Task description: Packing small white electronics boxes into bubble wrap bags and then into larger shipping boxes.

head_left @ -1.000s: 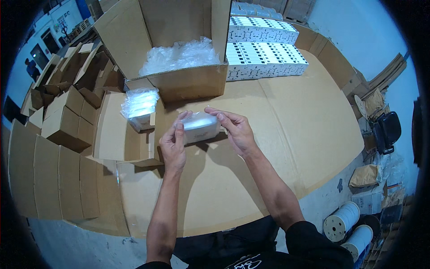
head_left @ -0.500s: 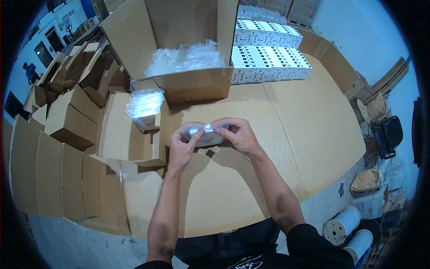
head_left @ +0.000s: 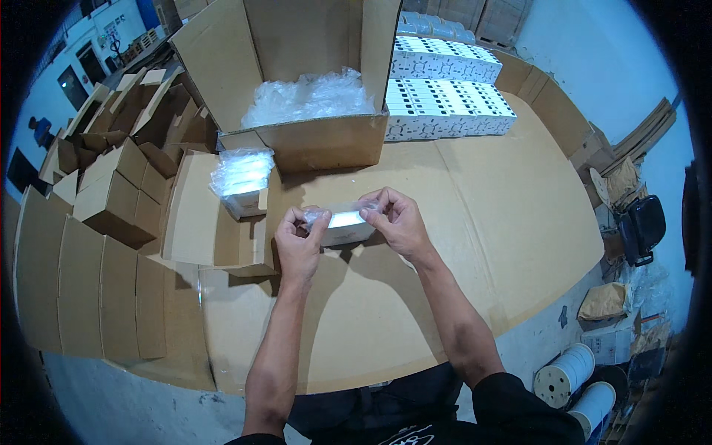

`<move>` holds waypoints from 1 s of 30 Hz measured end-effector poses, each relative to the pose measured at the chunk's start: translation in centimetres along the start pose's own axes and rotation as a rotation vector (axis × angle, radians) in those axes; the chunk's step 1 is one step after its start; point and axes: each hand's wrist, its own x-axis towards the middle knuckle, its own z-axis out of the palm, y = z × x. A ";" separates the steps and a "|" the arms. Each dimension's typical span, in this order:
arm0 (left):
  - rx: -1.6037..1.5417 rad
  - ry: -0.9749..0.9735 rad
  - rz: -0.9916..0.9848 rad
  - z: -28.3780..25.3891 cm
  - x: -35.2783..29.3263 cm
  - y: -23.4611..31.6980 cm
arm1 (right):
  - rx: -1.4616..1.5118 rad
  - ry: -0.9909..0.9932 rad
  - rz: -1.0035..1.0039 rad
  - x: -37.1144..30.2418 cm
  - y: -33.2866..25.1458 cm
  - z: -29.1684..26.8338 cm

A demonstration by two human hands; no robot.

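Between my two hands is a small white box (head_left: 347,234) in a clear plastic bag, just above or on the cardboard-covered table. My left hand (head_left: 298,251) pinches the bag at the box's left upper corner, thumb against fingers. At the right upper corner, my right hand (head_left: 405,228) pinches the plastic the same way. The bag's film gleams along the box's top edge. Left of my hands, an open brown carton (head_left: 245,245) holds several plastic-wrapped white boxes (head_left: 243,178) at its far end.
A large open carton (head_left: 319,144) full of clear plastic bags (head_left: 308,100) stands beyond my hands. Rows of white patterned boxes (head_left: 449,115) are stacked at the far right. Empty brown cartons (head_left: 119,193) crowd the left side. White spools (head_left: 565,374) stand on the floor. A person (head_left: 41,132) is far left.
My hands have moved slightly apart along the bag's top, toward the box's corners. More of the box's shiny top edge shows between them.
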 end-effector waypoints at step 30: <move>0.840 -0.117 0.902 1.4 -1.8 2.4 | -0.082 -0.148 0.115 -0.4 -2.2 -0.4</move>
